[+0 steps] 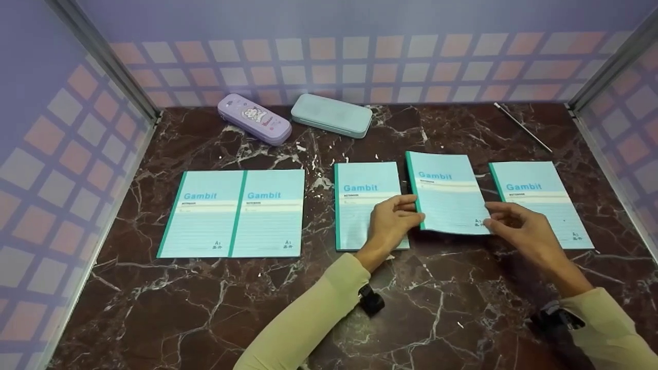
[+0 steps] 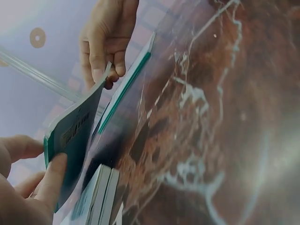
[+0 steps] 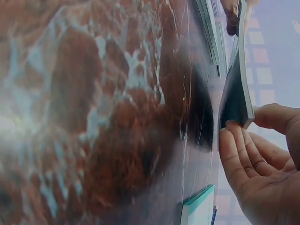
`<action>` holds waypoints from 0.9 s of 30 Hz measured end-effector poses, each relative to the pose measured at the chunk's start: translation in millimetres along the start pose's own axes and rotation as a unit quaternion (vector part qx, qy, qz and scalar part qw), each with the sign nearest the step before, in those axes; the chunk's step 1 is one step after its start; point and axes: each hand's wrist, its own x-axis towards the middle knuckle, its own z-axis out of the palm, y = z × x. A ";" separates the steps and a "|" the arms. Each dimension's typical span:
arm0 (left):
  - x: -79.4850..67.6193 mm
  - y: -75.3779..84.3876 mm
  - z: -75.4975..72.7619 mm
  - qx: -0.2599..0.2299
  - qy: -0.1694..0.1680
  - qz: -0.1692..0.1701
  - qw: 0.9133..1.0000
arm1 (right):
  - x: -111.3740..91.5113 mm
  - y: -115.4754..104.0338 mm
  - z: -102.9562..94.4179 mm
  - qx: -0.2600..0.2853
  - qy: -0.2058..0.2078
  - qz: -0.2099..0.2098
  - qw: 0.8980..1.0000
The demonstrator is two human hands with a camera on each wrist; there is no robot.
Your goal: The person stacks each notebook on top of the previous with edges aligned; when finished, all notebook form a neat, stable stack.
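Note:
A light blue notebook (image 1: 450,205) with a green spine is held above the dark marble table between both hands. The left hand (image 1: 393,221) pinches its spine edge near the lower left, thumb on one face and fingers on the other, as the left wrist view also shows. At its lower right corner, the right hand (image 1: 527,231) grips the notebook between thumb and fingers. The held notebook bends slightly, its shadow falling on the table below. Under the left forearm's reach lies another notebook (image 1: 367,177), partly hidden by that hand. A further notebook (image 1: 534,177) lies partly behind the right hand.
Two matching notebooks (image 1: 270,226) lie side by side at the left. Along the back are a purple pencil case (image 1: 254,118), a pale green case (image 1: 331,115) and a thin pencil-like stick (image 1: 523,127). Tiled panels (image 1: 354,67) enclose the marble table (image 1: 205,308); white scraps dot it.

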 end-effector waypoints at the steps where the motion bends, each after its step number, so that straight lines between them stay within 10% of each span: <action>1: -0.8 0.1 -2.3 0.009 -0.004 0.001 1.000 | 0.5 -0.5 1.2 -0.001 0.004 -0.002 1.000; 27: -16.1 10.7 -50.8 0.102 0.046 0.065 0.992 | 17.8 -36.2 36.9 0.041 0.029 -0.046 0.998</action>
